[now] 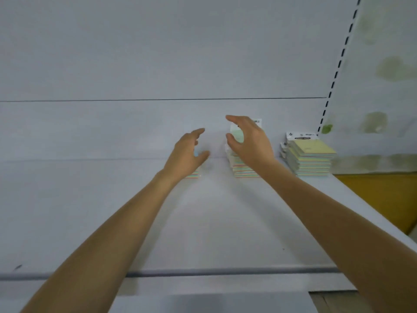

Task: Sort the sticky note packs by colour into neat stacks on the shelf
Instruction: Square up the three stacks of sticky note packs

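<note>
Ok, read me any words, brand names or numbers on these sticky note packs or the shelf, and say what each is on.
Nothing here reads clearly.
Yellow pack's white header card, top of the right stack: dark band with print, too blurred to read.
Green pack's white header card, top of the middle stack, behind the right hand: small marks, too blurred to read.
Pale grey shelf: no writing.

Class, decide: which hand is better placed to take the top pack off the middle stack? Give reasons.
Right, probably. The right hand is open at the middle stack, spread round its green top pack; the left hand is over the low left stack.
</note>
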`<state>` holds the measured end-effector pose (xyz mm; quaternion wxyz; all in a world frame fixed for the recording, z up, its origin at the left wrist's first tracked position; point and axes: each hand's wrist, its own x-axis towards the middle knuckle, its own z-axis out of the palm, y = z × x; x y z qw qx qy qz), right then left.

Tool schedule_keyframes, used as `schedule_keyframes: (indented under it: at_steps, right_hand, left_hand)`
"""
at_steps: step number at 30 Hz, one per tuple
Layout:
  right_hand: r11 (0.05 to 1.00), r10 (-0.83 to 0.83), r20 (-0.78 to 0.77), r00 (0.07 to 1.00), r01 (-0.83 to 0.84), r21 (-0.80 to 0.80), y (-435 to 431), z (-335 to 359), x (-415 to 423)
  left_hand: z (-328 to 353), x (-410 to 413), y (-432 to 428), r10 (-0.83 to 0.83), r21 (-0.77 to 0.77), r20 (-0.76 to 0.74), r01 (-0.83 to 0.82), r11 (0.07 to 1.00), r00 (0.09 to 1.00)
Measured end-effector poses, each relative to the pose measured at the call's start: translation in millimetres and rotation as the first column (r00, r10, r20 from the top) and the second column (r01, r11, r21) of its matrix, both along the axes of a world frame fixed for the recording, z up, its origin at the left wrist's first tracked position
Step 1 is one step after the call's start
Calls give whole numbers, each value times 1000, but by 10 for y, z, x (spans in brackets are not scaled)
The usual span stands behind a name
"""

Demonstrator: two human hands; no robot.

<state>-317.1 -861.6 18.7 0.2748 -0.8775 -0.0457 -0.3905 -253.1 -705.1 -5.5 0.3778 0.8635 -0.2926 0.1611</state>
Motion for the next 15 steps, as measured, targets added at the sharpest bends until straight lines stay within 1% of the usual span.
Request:
schedule_keyframes:
  at_steps: [2, 5, 7, 8, 10, 12, 15]
  right_hand:
    - [1000, -19, -35, 999, 19, 2, -343, -44, -56]
    - [1000, -27, -219, 975, 30, 10, -734, -246, -83]
    - [998, 9, -307, 952, 11, 63, -854, -392, -70]
    - [992, 53, -308, 950, -15, 124, -874, -452, -60]
    - [968, 130, -249, 960, -68, 241, -886, -537, -35]
    - [957, 153, -225, 962, -88, 277, -925, -550, 9]
    - [934, 193, -237, 952, -105, 341, -1002, -554, 68]
  left_hand:
    - [30, -86, -360, -48, 18, -40, 49, 999, 998]
    - [4, -200, -783, -82, -5, -81, 81, 997, 993]
    - [-28, -222, -965, -64, -50, -115, 58, 997, 991]
    - [-50, -221, -1025, -45, -64, -137, 36, 997, 990]
    - [-115, -203, -1084, 9, -66, -162, -20, 998, 987]
    - [-169, -198, -1081, 41, -67, -134, -50, 996, 990]
    - [-216, -211, -1063, 61, -92, -65, -67, 993, 996]
